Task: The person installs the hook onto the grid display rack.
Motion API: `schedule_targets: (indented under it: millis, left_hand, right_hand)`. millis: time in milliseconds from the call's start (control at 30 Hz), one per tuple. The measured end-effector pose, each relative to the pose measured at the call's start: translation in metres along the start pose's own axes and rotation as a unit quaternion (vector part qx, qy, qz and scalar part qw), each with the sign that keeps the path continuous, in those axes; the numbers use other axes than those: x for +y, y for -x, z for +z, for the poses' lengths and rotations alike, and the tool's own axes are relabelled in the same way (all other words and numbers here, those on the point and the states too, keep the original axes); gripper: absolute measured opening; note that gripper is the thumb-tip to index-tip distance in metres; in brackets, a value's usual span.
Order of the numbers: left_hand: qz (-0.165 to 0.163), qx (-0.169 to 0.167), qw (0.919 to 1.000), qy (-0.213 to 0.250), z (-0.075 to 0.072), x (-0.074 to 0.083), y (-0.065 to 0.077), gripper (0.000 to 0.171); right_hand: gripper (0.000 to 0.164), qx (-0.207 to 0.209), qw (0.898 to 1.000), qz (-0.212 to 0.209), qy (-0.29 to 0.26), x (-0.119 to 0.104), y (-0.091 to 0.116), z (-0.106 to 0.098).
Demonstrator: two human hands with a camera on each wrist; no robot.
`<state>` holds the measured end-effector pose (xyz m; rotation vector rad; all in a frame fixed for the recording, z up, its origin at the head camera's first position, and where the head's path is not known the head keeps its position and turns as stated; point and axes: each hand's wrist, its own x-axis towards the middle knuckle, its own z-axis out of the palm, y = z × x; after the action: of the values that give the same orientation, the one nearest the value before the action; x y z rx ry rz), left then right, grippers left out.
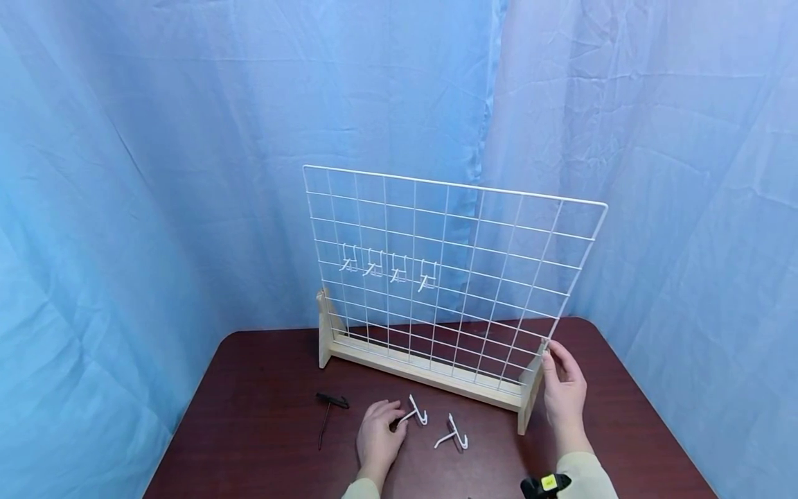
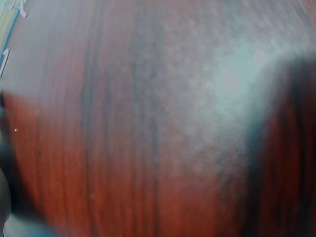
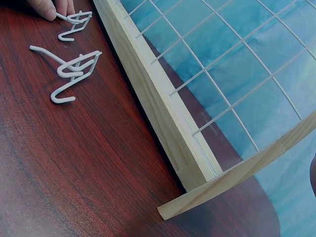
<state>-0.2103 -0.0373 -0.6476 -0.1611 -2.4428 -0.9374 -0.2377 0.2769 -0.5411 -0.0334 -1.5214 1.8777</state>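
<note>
A white wire grid panel (image 1: 455,185) stands upright in a wooden base (image 1: 430,376). My right hand (image 1: 566,396) holds the top of the base's right side piece, at the grid's lower right edge. On the table, the thumb and fingers of my left hand (image 1: 379,435) pinch the prong end of a white metal hook (image 1: 420,413); the same hook (image 3: 79,19) shows at the top of the right wrist view. Just right of it lies a second white hook (image 1: 456,435). Several white hooks (image 1: 427,281) hang in a row on the grid's left half.
A black hook (image 1: 334,400) lies on the dark red table (image 1: 262,388) left of my left hand. Blue curtains (image 1: 218,173) surround the table behind and at the sides. The left wrist view shows mostly blurred tabletop (image 2: 123,123).
</note>
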Motion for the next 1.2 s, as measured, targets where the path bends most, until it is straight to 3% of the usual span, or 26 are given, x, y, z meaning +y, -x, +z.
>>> schedule_targets:
  millis: [433, 700, 1033, 1200]
  left_hand:
    - [-0.002, 0.052, 0.9986, 0.006, 0.002, 0.000, 0.000, 0.016]
    - [-0.035, 0.030, 0.9987, 0.020, -0.005, 0.009, -0.003, 0.012]
    - [0.016, 0.073, 0.9965, 0.038, -0.005, 0.018, -0.010, 0.015]
    - [0.010, 0.071, 0.9969, 0.034, -0.004, 0.021, -0.013, 0.015]
  right_hand:
    - [0.032, 0.001, 1.000, 0.002, 0.004, 0.000, 0.000, -0.001]
    - [0.031, 0.000, 1.000, 0.000, -0.005, 0.000, 0.000, 0.000]
    - [0.029, -0.001, 1.000, -0.005, -0.006, -0.001, 0.000, 0.000]
    - [0.030, 0.002, 1.000, -0.007, 0.000, 0.001, 0.000, 0.000]
